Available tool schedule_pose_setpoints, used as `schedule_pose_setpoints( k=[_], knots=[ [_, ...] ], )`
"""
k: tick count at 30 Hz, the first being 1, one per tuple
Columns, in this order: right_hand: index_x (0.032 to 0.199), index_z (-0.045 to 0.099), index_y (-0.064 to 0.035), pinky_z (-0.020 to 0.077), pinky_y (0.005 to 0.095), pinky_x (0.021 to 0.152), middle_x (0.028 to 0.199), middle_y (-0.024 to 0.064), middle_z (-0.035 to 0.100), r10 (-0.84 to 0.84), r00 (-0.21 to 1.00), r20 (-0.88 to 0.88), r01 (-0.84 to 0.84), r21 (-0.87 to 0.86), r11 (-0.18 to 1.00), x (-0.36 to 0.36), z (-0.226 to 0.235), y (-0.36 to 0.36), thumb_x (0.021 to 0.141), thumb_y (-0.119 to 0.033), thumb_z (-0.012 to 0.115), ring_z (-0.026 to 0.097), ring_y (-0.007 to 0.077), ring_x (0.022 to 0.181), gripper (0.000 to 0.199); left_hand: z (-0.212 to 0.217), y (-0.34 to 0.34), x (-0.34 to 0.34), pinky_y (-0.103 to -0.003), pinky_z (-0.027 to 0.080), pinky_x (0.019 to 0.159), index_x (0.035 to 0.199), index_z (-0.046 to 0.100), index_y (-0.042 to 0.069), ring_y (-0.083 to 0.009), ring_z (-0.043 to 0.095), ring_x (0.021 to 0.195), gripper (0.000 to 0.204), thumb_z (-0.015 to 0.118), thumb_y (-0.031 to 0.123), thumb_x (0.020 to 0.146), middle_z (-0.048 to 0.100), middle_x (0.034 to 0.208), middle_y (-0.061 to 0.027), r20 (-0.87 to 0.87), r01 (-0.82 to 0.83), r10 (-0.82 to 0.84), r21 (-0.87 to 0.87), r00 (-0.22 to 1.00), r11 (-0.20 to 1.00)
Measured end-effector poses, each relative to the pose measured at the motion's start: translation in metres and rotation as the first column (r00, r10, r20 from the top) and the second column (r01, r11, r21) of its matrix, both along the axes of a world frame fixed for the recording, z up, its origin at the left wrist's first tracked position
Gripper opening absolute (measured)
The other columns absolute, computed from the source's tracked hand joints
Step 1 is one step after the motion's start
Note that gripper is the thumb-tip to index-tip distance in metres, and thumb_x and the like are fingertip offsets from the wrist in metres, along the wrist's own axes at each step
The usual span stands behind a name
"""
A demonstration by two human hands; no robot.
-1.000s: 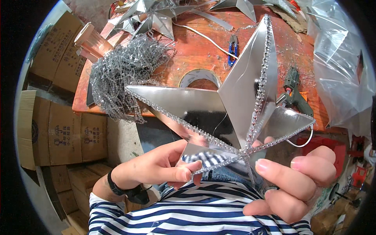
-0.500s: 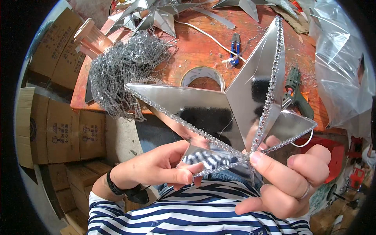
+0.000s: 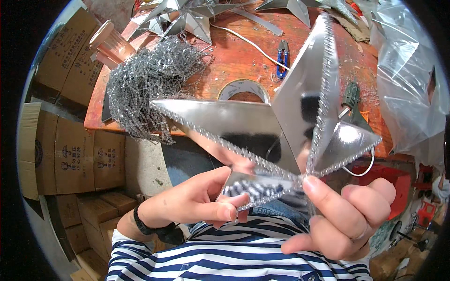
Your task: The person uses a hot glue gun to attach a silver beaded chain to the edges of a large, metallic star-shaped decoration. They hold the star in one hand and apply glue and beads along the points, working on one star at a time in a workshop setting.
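A large shiny silver star [image 3: 262,126] with beaded trim along its ridges fills the middle of the view, held up close over my lap. My left hand [image 3: 197,199] pinches its lower left point between thumb and fingers. My right hand [image 3: 344,218] grips the star near its centre from the right, thumb pressed at the spot where the beaded ridges meet. A black band sits on my left wrist.
A worn orange table [image 3: 234,51] lies behind with a heap of silver bead trim [image 3: 147,79], a tape roll [image 3: 243,89], blue snips [image 3: 282,56], a white cord, a glue gun [image 3: 351,96] and more silver stars [image 3: 187,18]. Clear plastic bags [image 3: 412,79] pile at right, cardboard boxes [image 3: 75,159] at left.
The star has come slightly closer and shifted right in my hands. My right hand has slid its thumb up to the star's centre; the left keeps its pinch.
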State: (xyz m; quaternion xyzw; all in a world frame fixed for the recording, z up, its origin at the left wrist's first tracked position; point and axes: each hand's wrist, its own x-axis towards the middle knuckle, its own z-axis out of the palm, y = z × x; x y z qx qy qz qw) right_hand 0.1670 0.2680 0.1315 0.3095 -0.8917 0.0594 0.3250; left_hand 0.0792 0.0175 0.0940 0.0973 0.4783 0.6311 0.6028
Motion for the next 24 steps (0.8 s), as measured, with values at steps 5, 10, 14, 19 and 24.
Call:
schedule_pose_setpoints(
  k=[5,10,14,19,24],
  knots=[
    [0.092,0.040,-0.0173,0.0326,0.0293,0.069,0.100,0.0018,0.070,-0.108,0.990,-0.096,0.123,0.174,0.977,-0.001,-0.012,-0.003,0.092,-0.052,0.045,0.041,0.0167,0.094,0.035,0.005,0.005,0.002,-0.017,0.042,0.053,0.149,0.005,0.008,-0.0051,0.048,0.061,0.088,0.062,0.039,0.089,0.058,0.095,-0.0106,-0.025,-0.045,0.047,0.053,0.999,0.998],
    [0.095,0.038,-0.0195,0.0311,0.0283,0.071,0.102,0.0016,0.070,-0.161,0.981,-0.110,0.179,0.174,0.968,-0.002,-0.015,-0.005,0.094,-0.051,0.043,0.041,0.0160,0.099,0.032,0.007,0.011,0.007,-0.019,0.039,0.044,0.135,0.029,0.002,-0.0097,0.052,0.051,0.065,0.058,0.041,0.091,0.064,0.085,-0.0171,-0.109,-0.135,0.139,0.041,0.984,0.990],
    [0.093,0.040,-0.0223,0.0299,0.0280,0.072,0.102,-0.0005,0.070,-0.219,0.971,-0.095,0.235,0.203,0.951,-0.001,-0.010,-0.008,0.095,-0.050,0.040,0.039,0.0152,0.099,0.028,0.007,0.012,0.003,-0.017,0.040,0.050,0.149,0.001,0.010,-0.0049,0.047,0.056,0.084,0.056,0.037,0.093,0.059,0.091,-0.0115,-0.018,-0.098,0.099,0.062,0.995,0.993],
    [0.091,0.041,-0.0239,0.0291,0.0276,0.073,0.099,-0.0045,0.070,-0.222,0.964,-0.148,0.250,0.210,0.945,-0.003,-0.012,-0.007,0.096,-0.052,0.037,0.038,0.0144,0.098,0.029,0.003,0.011,0.004,-0.017,0.039,0.048,0.150,0.002,0.010,-0.0048,0.046,0.053,0.081,0.055,0.036,0.094,0.059,0.090,-0.0110,-0.017,-0.111,0.112,0.077,0.994,0.991],
    [0.089,0.043,-0.0241,0.0289,0.0271,0.073,0.094,-0.0079,0.071,-0.198,0.948,-0.250,0.254,0.217,0.942,-0.006,-0.014,-0.003,0.097,-0.052,0.035,0.039,0.0143,0.097,0.030,0.006,0.017,0.009,-0.018,0.036,0.043,0.140,0.025,0.003,-0.0079,0.049,0.048,0.081,0.060,0.053,0.086,0.063,0.082,-0.0131,-0.118,-0.161,0.163,0.021,0.980,0.987]
  ],
)
